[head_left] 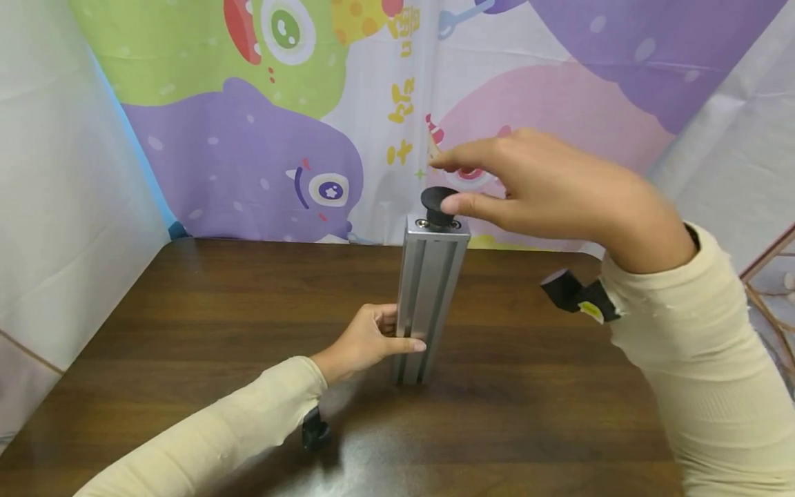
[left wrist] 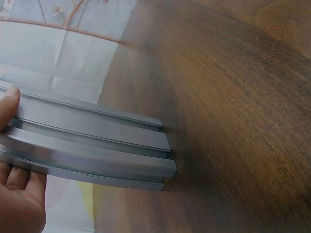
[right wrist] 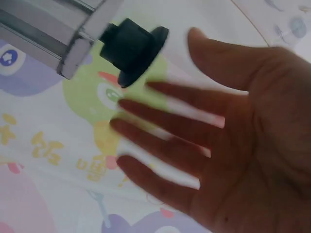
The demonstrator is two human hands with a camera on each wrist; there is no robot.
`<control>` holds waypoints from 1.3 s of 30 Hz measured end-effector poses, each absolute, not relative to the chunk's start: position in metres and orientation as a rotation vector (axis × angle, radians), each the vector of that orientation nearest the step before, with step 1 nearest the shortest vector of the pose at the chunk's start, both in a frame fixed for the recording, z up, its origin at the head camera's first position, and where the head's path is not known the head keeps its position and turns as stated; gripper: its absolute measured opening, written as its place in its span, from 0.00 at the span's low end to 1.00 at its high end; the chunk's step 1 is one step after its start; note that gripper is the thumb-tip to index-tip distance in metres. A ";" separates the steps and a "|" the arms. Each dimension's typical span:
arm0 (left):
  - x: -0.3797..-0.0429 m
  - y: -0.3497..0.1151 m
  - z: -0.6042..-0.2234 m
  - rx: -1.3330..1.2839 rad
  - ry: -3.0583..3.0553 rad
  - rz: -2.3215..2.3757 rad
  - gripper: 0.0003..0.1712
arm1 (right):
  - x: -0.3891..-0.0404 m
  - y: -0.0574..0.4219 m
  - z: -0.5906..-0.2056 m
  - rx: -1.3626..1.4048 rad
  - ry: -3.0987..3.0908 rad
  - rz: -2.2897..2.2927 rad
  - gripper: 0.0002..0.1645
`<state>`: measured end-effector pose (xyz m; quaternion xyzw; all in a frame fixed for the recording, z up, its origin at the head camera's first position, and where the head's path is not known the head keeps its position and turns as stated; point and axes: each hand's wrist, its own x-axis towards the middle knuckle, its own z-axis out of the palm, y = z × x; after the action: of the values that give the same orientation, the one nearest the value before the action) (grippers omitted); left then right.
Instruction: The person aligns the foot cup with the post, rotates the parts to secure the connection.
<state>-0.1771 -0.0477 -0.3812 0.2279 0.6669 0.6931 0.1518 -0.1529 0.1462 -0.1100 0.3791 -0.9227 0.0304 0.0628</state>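
Note:
A silver aluminium profile (head_left: pixel 430 290) with grooved sides stands upright on the wooden table, a black flared knob (head_left: pixel 438 201) on its top end. My left hand (head_left: pixel 373 339) grips the profile low down, thumb across the front face and fingers behind. In the left wrist view the profile (left wrist: pixel 92 133) runs down to the tabletop, thumb and fingers at its opposite sides. Beside the knob, my right hand (head_left: pixel 546 186) hovers with fingers extended; in the right wrist view its spread fingers and thumb stand apart from the black knob (right wrist: pixel 131 48).
The brown wooden table (head_left: pixel 217 331) spreads below both hands. A cartoon-printed cloth (head_left: pixel 261 152) hangs behind, with white cloth at the left and right. Black camera mounts sit at both wrists. A thin metal frame (head_left: pixel 770 276) shows at the far right.

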 end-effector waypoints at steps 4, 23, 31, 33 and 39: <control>-0.177 -0.047 -0.380 0.656 1.916 1.988 0.24 | -0.161 0.152 -0.111 1.446 -2.665 0.089 0.28; -0.178 -0.045 -0.381 0.645 1.929 1.976 0.24 | -0.155 0.117 -0.142 0.521 -2.597 -0.052 0.43; -0.177 -0.046 -0.380 0.638 1.932 1.970 0.24 | -0.154 0.126 -0.137 0.621 -2.704 0.088 0.37; -0.177 -0.046 -0.380 0.648 1.933 1.971 0.24 | -0.156 0.132 -0.134 0.777 -2.751 0.187 0.30; -0.176 -0.046 -0.379 0.638 1.946 1.962 0.24 | -0.166 0.154 -0.126 1.482 -2.730 0.375 0.26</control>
<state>-0.1762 -0.0464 -0.3793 0.2222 0.6781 0.6839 0.1522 -0.1662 0.1539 -0.1265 0.4736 -0.8726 0.1198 0.0066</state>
